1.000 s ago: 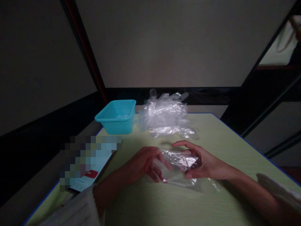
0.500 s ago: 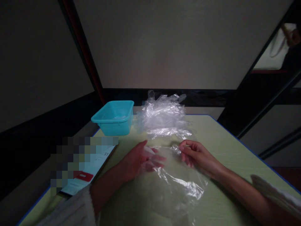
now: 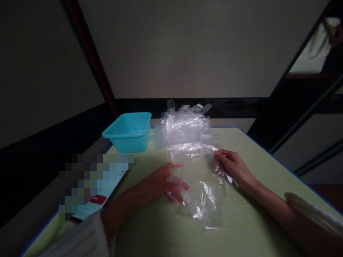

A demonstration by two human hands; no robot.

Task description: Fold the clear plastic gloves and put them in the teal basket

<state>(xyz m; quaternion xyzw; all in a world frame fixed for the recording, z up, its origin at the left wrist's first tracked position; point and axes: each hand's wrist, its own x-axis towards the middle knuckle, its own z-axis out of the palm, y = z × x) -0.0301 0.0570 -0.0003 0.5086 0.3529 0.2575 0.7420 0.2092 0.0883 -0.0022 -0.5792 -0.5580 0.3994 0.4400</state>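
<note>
My right hand (image 3: 232,166) pinches the edge of a thin clear plastic glove (image 3: 205,200), with some of the film bunched under its fingers. The glove hangs down and to the left over the table, crumpled and shiny. To the left is my left hand (image 3: 171,184), its fingers spread and the thumb stretched out. Its fingertips are at the glove's left side; whether they are inside the film or only against it I cannot tell. Just beyond both hands lies a heap of clear plastic gloves (image 3: 186,125), with finger shapes sticking out at the top.
A turquoise plastic basket (image 3: 131,142) stands at the table's back left. Nearer, a tablet or phone (image 3: 108,189) with a lit screen lies along the left side, partly pixelated. The pale table (image 3: 257,164) has a blue edge, and a light panel (image 3: 187,50) rises behind it.
My right hand has moved slightly right and away from me, drawing the glove's edge along. My left hand has dropped a little, and the film that covered it has slid right.
</note>
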